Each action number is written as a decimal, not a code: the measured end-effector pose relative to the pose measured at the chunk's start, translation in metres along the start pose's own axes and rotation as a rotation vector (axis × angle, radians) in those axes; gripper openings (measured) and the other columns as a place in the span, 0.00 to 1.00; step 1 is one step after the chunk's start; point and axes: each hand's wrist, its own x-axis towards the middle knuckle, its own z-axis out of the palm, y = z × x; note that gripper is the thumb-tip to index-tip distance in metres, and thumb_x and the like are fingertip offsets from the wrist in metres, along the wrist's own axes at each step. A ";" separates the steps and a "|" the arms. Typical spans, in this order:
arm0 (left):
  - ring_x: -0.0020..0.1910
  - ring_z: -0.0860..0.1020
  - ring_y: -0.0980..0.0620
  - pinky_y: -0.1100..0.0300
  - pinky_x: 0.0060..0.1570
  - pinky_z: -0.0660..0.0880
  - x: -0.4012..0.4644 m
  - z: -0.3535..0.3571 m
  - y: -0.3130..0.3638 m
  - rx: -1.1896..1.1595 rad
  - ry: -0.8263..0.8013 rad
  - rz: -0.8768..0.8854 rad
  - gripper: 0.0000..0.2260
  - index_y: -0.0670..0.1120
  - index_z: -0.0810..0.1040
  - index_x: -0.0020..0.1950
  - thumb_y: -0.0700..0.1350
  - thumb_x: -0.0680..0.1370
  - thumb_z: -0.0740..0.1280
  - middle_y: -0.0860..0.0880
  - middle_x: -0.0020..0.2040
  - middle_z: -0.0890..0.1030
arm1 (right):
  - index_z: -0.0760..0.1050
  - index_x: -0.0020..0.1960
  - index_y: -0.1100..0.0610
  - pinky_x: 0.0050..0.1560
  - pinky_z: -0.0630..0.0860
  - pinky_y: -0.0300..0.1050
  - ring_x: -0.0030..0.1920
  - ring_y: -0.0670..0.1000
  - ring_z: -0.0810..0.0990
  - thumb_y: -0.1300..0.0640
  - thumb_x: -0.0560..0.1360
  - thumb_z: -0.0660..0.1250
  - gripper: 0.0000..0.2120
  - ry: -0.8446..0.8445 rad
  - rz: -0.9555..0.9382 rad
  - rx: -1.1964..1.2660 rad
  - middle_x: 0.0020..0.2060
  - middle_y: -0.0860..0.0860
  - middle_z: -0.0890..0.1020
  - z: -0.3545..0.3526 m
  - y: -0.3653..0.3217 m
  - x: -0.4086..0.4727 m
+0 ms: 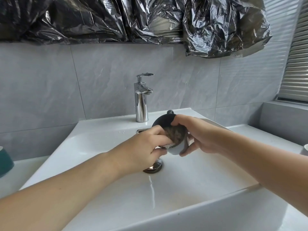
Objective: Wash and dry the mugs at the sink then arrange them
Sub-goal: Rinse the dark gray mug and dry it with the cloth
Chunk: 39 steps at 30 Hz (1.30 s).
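Bare forearms reach in from the bottom corners over the white sink [208,212], whose front rim lies nearest; a thin trickle of water runs down the basin from the drain [154,166]. Above the drain the left hand [146,150] has its fingers curled, pinching a brownish scrubbing cloth or sponge [175,135] against the mug [164,121]. What the pad is made of is hard to tell, as it is blurred and half hidden. The right hand [198,137] wraps the mug, fingers curled over the top and thumb under the pale lower end. The mug hangs tilted in the air over the basin, dark on the upper side, its handle [170,111] pointing away toward the wall.

Judging by its glaze, the mug is stiff, fairly heavy and breakable, and wet it will be slippery. A full wrap round the body suits scrubbing; the handle gives the surer hold for carrying it away.

At the left edge a teal mug [5,160] stands on the counter, and a white rim [305,147] shows at the right edge. Behind the hands rises the chrome tap [141,100], with no water running. Beyond are grey wall tiles, black plastic sheeting [150,19] and a window blind [296,64].
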 end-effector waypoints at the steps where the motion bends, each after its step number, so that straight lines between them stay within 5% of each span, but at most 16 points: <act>1: 0.42 0.73 0.62 0.68 0.47 0.68 0.000 0.001 -0.004 0.070 -0.016 0.037 0.07 0.49 0.81 0.55 0.41 0.79 0.67 0.61 0.48 0.69 | 0.80 0.58 0.56 0.47 0.83 0.65 0.48 0.59 0.81 0.48 0.75 0.65 0.16 -0.006 0.011 -0.026 0.54 0.59 0.83 -0.002 0.000 0.000; 4: 0.39 0.73 0.60 0.65 0.45 0.69 0.001 0.008 0.001 0.054 0.098 0.054 0.04 0.45 0.82 0.51 0.41 0.79 0.68 0.55 0.49 0.73 | 0.79 0.59 0.56 0.48 0.82 0.60 0.46 0.59 0.82 0.46 0.76 0.67 0.18 -0.045 0.052 0.061 0.53 0.60 0.82 -0.003 0.000 -0.001; 8: 0.24 0.79 0.49 0.52 0.28 0.78 0.008 0.008 0.017 -0.358 0.380 -0.161 0.06 0.43 0.80 0.43 0.40 0.80 0.68 0.51 0.45 0.73 | 0.76 0.58 0.61 0.52 0.82 0.57 0.49 0.61 0.83 0.48 0.75 0.70 0.20 -0.132 0.089 0.391 0.53 0.61 0.78 0.002 -0.001 -0.001; 11: 0.24 0.80 0.45 0.51 0.28 0.79 0.006 0.013 0.025 -0.370 0.313 -0.171 0.07 0.41 0.80 0.43 0.41 0.80 0.67 0.52 0.46 0.72 | 0.78 0.53 0.59 0.51 0.82 0.64 0.45 0.59 0.81 0.52 0.75 0.68 0.12 -0.169 0.092 0.343 0.48 0.58 0.77 0.009 0.000 -0.004; 13: 0.28 0.80 0.54 0.55 0.34 0.78 0.004 0.012 0.019 -0.297 0.217 -0.125 0.04 0.41 0.82 0.46 0.40 0.79 0.68 0.54 0.47 0.73 | 0.78 0.50 0.58 0.51 0.82 0.63 0.40 0.57 0.79 0.54 0.76 0.65 0.08 -0.085 0.056 0.250 0.43 0.57 0.77 0.006 -0.001 -0.003; 15: 0.37 0.78 0.62 0.64 0.43 0.74 0.000 0.004 0.003 -0.132 0.120 -0.035 0.06 0.45 0.83 0.52 0.39 0.79 0.68 0.56 0.50 0.74 | 0.79 0.54 0.58 0.52 0.82 0.60 0.42 0.57 0.80 0.53 0.76 0.65 0.11 -0.035 0.030 0.116 0.44 0.56 0.80 0.000 0.000 -0.001; 18: 0.47 0.76 0.57 0.60 0.50 0.73 -0.004 -0.002 -0.012 0.140 0.016 0.091 0.09 0.49 0.83 0.55 0.44 0.78 0.65 0.57 0.52 0.74 | 0.79 0.59 0.57 0.50 0.82 0.56 0.46 0.56 0.80 0.50 0.75 0.67 0.16 -0.059 0.039 -0.008 0.49 0.56 0.82 -0.006 0.003 0.001; 21: 0.42 0.74 0.56 0.60 0.45 0.73 -0.002 0.005 -0.005 0.181 0.151 0.128 0.09 0.48 0.82 0.53 0.47 0.78 0.63 0.57 0.51 0.74 | 0.78 0.57 0.56 0.48 0.81 0.55 0.46 0.57 0.79 0.49 0.75 0.67 0.14 -0.043 0.036 0.097 0.49 0.56 0.80 -0.005 0.002 0.003; 24: 0.31 0.77 0.56 0.59 0.37 0.76 0.006 0.009 0.006 -0.129 0.371 -0.013 0.05 0.44 0.83 0.50 0.41 0.79 0.67 0.55 0.47 0.75 | 0.76 0.56 0.59 0.45 0.80 0.52 0.44 0.59 0.79 0.49 0.74 0.68 0.16 -0.092 0.071 0.354 0.49 0.59 0.77 -0.003 -0.001 0.003; 27: 0.22 0.78 0.49 0.52 0.28 0.77 0.008 0.010 0.015 -0.326 0.415 -0.143 0.06 0.44 0.80 0.43 0.42 0.80 0.68 0.52 0.44 0.72 | 0.77 0.61 0.62 0.47 0.82 0.62 0.46 0.61 0.81 0.49 0.74 0.70 0.21 -0.172 0.095 0.449 0.52 0.60 0.77 0.006 0.000 0.002; 30: 0.25 0.79 0.55 0.57 0.35 0.75 0.003 0.010 0.013 -0.271 0.213 -0.091 0.04 0.45 0.80 0.45 0.43 0.79 0.68 0.54 0.47 0.73 | 0.79 0.52 0.57 0.50 0.82 0.65 0.38 0.55 0.81 0.48 0.77 0.67 0.13 -0.109 0.045 0.305 0.42 0.54 0.81 0.009 0.001 0.000; 33: 0.42 0.77 0.63 0.59 0.48 0.73 -0.002 0.004 -0.002 0.018 0.050 0.048 0.07 0.48 0.81 0.56 0.43 0.79 0.67 0.59 0.53 0.74 | 0.80 0.53 0.57 0.50 0.82 0.65 0.41 0.55 0.82 0.48 0.77 0.66 0.13 -0.054 0.008 0.128 0.41 0.53 0.83 -0.001 -0.001 -0.003; 36: 0.48 0.77 0.52 0.53 0.49 0.75 0.000 -0.003 -0.011 0.262 0.059 0.128 0.10 0.53 0.80 0.58 0.49 0.79 0.63 0.59 0.55 0.74 | 0.79 0.55 0.54 0.47 0.83 0.62 0.48 0.58 0.81 0.49 0.77 0.67 0.12 -0.033 0.017 0.089 0.50 0.57 0.81 -0.009 -0.003 -0.004; 39: 0.38 0.79 0.52 0.57 0.43 0.76 0.003 0.004 -0.004 0.130 0.219 0.124 0.09 0.49 0.82 0.55 0.46 0.80 0.64 0.56 0.53 0.76 | 0.77 0.56 0.57 0.47 0.83 0.64 0.50 0.61 0.81 0.49 0.75 0.70 0.14 -0.022 0.035 0.257 0.56 0.61 0.78 -0.008 -0.005 -0.004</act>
